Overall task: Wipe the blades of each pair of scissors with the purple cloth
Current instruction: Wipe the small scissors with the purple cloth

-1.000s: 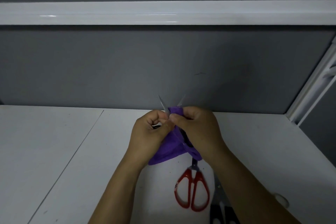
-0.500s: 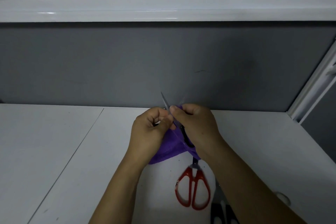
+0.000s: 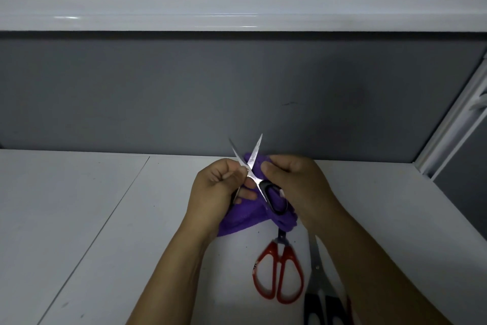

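A small pair of black-handled scissors (image 3: 264, 187) is held above the white table, blades spread in a V and pointing away from me. My left hand (image 3: 216, 190) grips its left handle and blade base. My right hand (image 3: 297, 182) holds the purple cloth (image 3: 242, 219), which bunches behind the right blade and hangs below both hands. The thumb and fingers of that hand pinch the cloth just right of the blade. Red-handled scissors (image 3: 278, 272) lie on the table under the cloth, their blades hidden by it.
A third pair of scissors (image 3: 320, 295) with dark handles lies right of the red pair, partly under my right forearm. The white table (image 3: 105, 219) ends at a grey partition wall (image 3: 184, 92) with a white rail. A white frame stands at the right.
The scissor blades have spread wider and stand bare of the cloth. My right hand has slid the cloth down and to the right, off the blade. The black handle now shows.
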